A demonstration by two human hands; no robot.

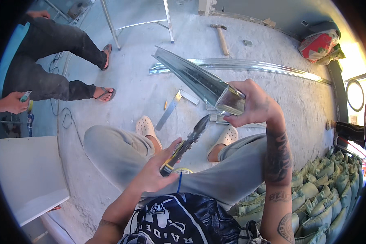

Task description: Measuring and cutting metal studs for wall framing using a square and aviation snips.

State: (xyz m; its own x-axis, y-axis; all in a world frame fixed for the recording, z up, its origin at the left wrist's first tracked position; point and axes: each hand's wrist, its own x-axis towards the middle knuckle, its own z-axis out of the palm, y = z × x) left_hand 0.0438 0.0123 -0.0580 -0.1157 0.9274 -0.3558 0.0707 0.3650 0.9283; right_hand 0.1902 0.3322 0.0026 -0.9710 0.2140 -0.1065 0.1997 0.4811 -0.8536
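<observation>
My right hand (pixel 254 101) grips the near end of a shiny metal channel stud (pixel 191 75), thumb below and fingers over the top. The stud slants away to the far left, raised above the floor. In my left hand (pixel 156 168) is a pair of tin snips (pixel 187 142) with dark jaws and a black and yellow handle. The jaws point up towards the stud's near end, apart from it. Short metal pieces (pixel 219 118) lie on the floor beneath the stud, partly hidden by it.
Long metal channels (pixel 264 67) lie across the floor, a hammer (pixel 221 38) beyond them. A metal square (pixel 169 110) lies near my feet. At left sits another person (pixel 49 61) holding a small object. A ladder (pixel 142 26) stands behind; stacked green sacks (pixel 313 195) are at right.
</observation>
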